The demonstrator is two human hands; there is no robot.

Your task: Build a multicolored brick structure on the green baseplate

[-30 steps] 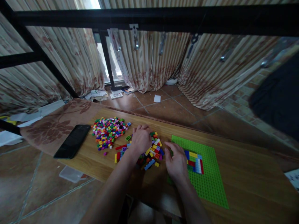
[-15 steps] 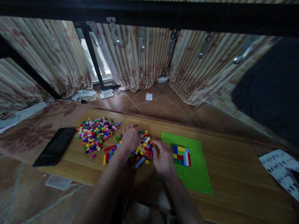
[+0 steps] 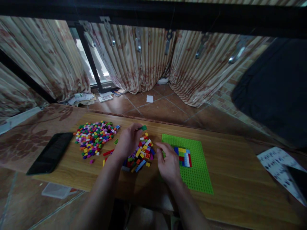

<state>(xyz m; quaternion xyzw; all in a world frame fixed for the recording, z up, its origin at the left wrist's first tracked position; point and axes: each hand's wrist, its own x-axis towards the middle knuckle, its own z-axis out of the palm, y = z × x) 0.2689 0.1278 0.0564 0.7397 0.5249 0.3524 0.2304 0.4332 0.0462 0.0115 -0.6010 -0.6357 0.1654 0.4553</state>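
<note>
Left hand (image 3: pixel 127 142): we recorded it above the far side of the heap, thumb and forefinger pinched on the green brick.
Green brick (image 3: pixel 143 128): at the left fingertips, just clear of the heap's far edge, between the cubes and the baseplate.
Right hand (image 3: pixel 169 161): low by the baseplate's left edge, fingers loosely curled. We could not tell whether it held anything.
Hands together: apart, with the heap between them.
Handling: we judged the green brick light, rigid and smooth-walled. It looked tough rather than fragile, but small enough to slip out of a slack pinch.
Hold: we judged the two side walls the best place, leaving the studs and underside free.
Heap (image 3: pixel 141 155): loose mixed bricks in red, yellow, blue and white, lying straight on the table (image 3: pixel 240 179).
Cubes (image 3: pixel 92 138): a flatter spread of tiny coloured pieces left of the heap and apart from it, with a few strays at its near side.
Baseplate (image 3: pixel 194 174): a green studded plate, flat on the table, just right of the heap.
Patch (image 3: pixel 183 156): blue, yellow, red, white and green bricks on the baseplate's left part, touching one another.
Containers: we saw no box or bowl on the table, and both lots lay loose.
Tray (image 3: pixel 56 191): a clear plastic piece on the floor by the table's near left edge. We could not make out its contents.
Phone (image 3: pixel 49 154): dark, lying flat, left of the cubes.
Paper (image 3: pixel 275 163): a printed sheet at the table's right end.
</note>
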